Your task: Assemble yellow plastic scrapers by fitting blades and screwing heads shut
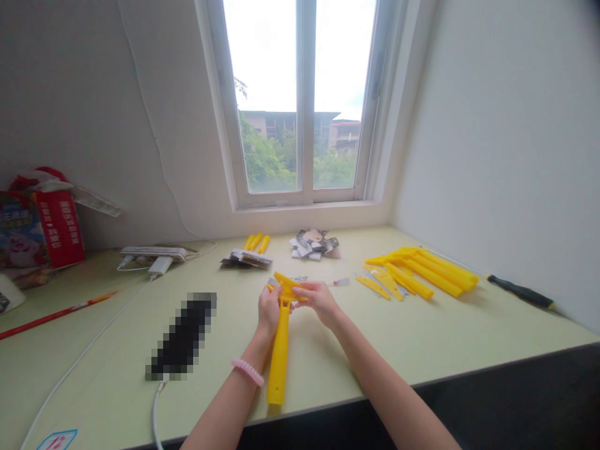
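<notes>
A yellow plastic scraper handle (278, 356) points toward me near the table's front edge, its wider head at the far end. My left hand (269, 307) is closed around the head from the left, its fingers partly hidden. From the right, my right hand (319, 301) pinches the other side of the head. Just beyond my hands lie small dark screws (299, 279) and a screwdriver (341, 282). To the right rest several more yellow handles (435, 275) in a pile, with flat yellow-edged blade pieces (379, 284) beside them.
Yellow-handled scrapers (248, 256) and a heap of cards (313, 245) lie at the back. A dark-handled tool (521, 292) is by the right wall. On the left are a blurred-out black phone-like object (182, 337) with a cable, a power strip (152, 252) and a red stick (56, 315).
</notes>
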`<state>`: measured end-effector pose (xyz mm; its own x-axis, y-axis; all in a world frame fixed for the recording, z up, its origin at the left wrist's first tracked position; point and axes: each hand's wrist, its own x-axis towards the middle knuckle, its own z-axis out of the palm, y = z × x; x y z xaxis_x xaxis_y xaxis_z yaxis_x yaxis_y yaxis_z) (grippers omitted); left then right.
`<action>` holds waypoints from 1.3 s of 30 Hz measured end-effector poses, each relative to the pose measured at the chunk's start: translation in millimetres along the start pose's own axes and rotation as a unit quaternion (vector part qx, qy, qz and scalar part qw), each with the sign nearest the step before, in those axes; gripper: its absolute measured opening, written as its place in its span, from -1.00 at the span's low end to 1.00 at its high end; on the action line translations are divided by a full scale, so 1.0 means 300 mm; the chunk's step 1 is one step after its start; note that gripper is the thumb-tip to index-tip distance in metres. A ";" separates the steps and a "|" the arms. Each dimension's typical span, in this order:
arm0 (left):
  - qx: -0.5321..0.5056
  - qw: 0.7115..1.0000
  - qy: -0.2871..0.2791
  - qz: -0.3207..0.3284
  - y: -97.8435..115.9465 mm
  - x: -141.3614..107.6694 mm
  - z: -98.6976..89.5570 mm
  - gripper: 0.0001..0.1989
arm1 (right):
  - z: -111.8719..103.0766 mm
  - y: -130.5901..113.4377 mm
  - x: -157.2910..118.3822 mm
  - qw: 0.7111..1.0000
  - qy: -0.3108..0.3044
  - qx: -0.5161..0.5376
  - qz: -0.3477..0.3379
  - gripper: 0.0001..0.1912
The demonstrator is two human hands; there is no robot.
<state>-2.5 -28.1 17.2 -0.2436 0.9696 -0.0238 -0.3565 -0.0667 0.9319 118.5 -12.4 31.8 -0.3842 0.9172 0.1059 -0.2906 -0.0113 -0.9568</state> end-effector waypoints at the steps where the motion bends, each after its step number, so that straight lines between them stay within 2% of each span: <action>1: -0.004 1.000 0.002 -0.004 0.002 -0.001 0.001 -0.83 | 0.000 0.000 0.000 1.000 0.004 -0.002 0.000 -0.68; 6: -0.030 0.999 0.016 -0.007 0.013 0.006 -0.012 -0.74 | -0.010 0.002 0.002 0.999 0.035 -0.019 0.004 -0.69; 9: 0.001 1.000 0.020 -0.018 0.026 0.014 -0.030 -0.69 | -0.015 -0.001 0.002 0.999 0.038 -0.031 0.004 -0.70; 14: 0.037 0.998 0.032 -0.041 0.047 0.016 -0.045 -0.76 | -0.018 -0.012 0.001 0.998 0.030 -0.047 0.018 -0.71; 23: 0.045 0.998 0.030 -0.038 0.043 0.017 -0.043 -0.79 | -0.035 -0.008 0.006 0.995 0.078 -0.040 0.043 -0.77; 29: 0.055 0.997 0.044 -0.013 0.023 0.032 -0.052 -0.79 | -0.065 -0.011 0.018 0.988 0.151 0.033 0.014 -0.76; 35: 0.062 0.997 0.043 0.014 0.018 0.037 -0.056 -0.77 | -0.053 -0.030 0.012 0.991 0.114 -0.057 -0.049 -0.68; 39: 0.059 0.996 0.064 0.021 0.024 0.033 -0.053 -0.79 | -0.055 -0.036 0.009 0.980 0.167 -0.084 -0.070 -0.73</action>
<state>-21.8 -22.7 17.9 -0.3711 0.9283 -0.0236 -0.2379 -0.0704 0.9687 135.1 -3.1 37.8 -0.0342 0.9847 0.1708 -0.1602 0.1632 -0.9735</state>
